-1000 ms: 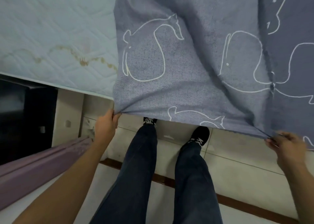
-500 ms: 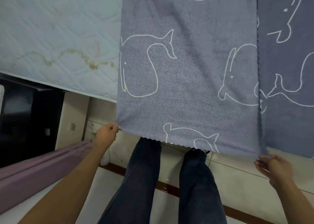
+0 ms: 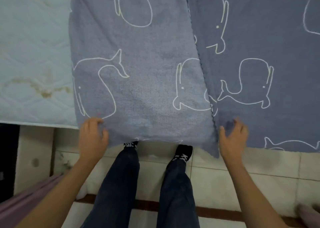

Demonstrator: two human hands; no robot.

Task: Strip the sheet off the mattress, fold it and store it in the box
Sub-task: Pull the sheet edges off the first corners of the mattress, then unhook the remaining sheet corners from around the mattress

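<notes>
Head view: the pale quilted mattress is bare at left. The blue-grey whale-print fabric sheet, held up taut a second ago, now lies flat on it as a folded panel over its darker layer, so one fold appears set. Its long axis runs forward across the mattress, and its near edge overhangs the mattress side. The left hand pinches the near corner, while the right hand rests loosely spread on the cloth.

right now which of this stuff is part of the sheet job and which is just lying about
job: sheet, mattress, left hand, right hand
lying about: purple cloth, dark furniture
</notes>
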